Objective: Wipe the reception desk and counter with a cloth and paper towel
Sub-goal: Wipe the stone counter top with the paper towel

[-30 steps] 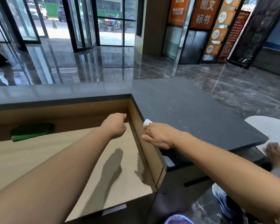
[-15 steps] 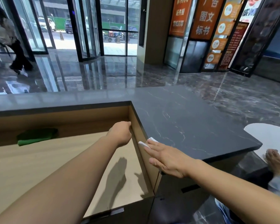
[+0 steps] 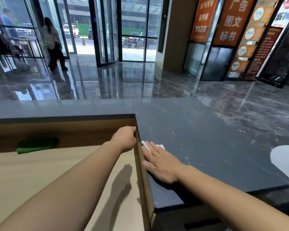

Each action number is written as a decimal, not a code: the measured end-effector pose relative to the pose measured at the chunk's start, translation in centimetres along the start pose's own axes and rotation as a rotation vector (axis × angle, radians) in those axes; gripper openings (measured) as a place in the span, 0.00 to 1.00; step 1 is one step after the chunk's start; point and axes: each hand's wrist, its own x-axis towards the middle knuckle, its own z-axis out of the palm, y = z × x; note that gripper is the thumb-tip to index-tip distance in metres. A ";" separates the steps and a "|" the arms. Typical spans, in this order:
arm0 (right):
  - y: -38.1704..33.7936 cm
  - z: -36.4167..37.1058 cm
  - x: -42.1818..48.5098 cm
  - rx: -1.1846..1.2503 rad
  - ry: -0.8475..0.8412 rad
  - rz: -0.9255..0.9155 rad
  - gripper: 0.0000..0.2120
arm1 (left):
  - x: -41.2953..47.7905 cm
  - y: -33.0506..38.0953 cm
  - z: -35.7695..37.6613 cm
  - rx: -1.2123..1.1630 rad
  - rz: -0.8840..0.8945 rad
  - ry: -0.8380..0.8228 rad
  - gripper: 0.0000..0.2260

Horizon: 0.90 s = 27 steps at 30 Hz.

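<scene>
Head view: right hand [image 3: 162,164] is pressing a thin white paper towel [image 3: 160,146] flat on the dark veined stone desk top [image 3: 207,147] by its inner edge, fingers [image 3: 154,151] straight, close together. Towel's light, soft, prob. bunching w/o palm pressure, so pin it flat. Left hand [image 3: 125,139] is curling at the wood wall [image 3: 144,189]; can't tell if it's gripping. Green cloth [image 3: 37,145] is lying on the lower wood-grain desk [image 3: 40,172].

Open dark counter [image 3: 207,147] rightward, wooden partition [image 3: 145,197] along its left edge
</scene>
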 end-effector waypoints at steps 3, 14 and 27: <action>0.8 0.3 -0.1 -0.001 0.034 -0.003 0.46 | 0.8 1.1 0.5 -0.018 -0.001 -0.005 0.21; 17.5 -1.7 -1.2 0.080 0.076 0.642 0.31 | 2.8 3.4 2.4 -0.041 -0.001 -0.009 0.19; 14.3 -1.7 -1.8 0.248 0.270 0.595 0.15 | 2.4 2.9 2.2 -0.058 0.043 -0.021 0.25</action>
